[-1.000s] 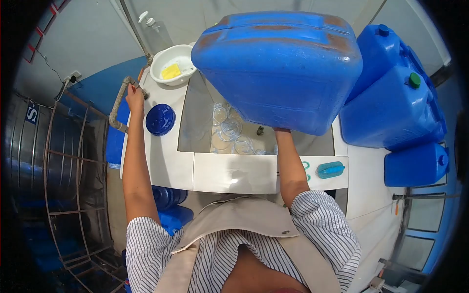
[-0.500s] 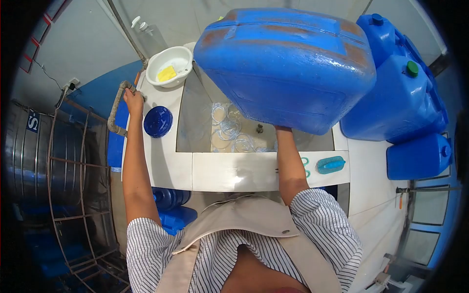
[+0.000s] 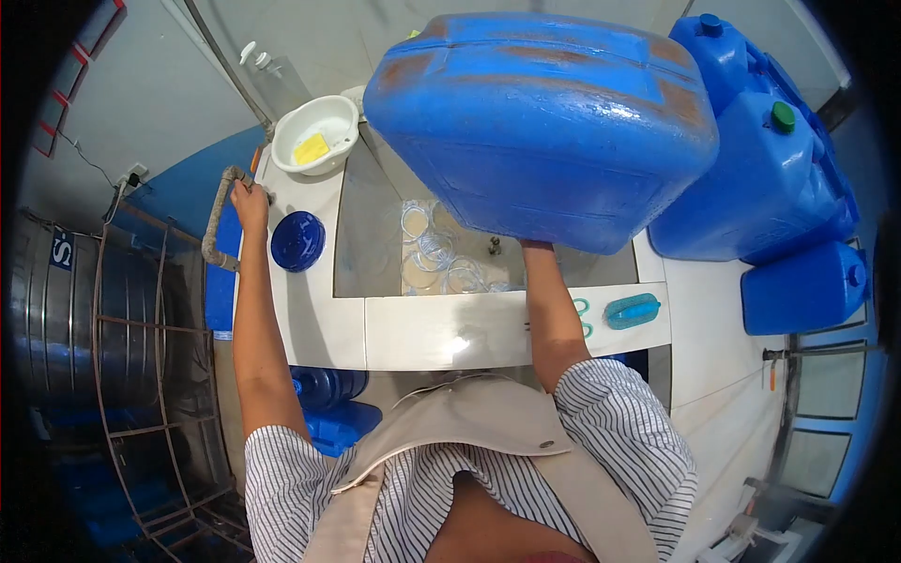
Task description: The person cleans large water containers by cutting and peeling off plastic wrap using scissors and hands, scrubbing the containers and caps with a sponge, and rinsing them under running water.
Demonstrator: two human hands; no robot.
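A large blue jerrycan [image 3: 554, 141] with brown stains is tilted over the sink [image 3: 366, 239], its base toward the top of the view. My right hand [image 3: 538, 246] reaches beneath it; the fingers are hidden by the can. At the left, my left hand [image 3: 249, 202] is closed at the grey pipe [image 3: 220, 211], beside a fitting on the counter edge. Several clear round plastic pieces [image 3: 435, 251] lie in the sink near the drain [image 3: 495, 246]. A round dark blue lid [image 3: 298, 241] rests on the counter close to my left forearm.
A white basin [image 3: 314, 134] with a yellow sponge [image 3: 311, 148] and a pump bottle [image 3: 275, 80] stand at the back left. More blue jerrycans [image 3: 741, 197] stand at the right. On the front ledge lie a teal brush [image 3: 632, 311] and green-handled scissors [image 3: 584, 317].
The view has shifted slightly. Both hands remain at the same places, and the large jerrycan looks a little more tilted than a second ago.
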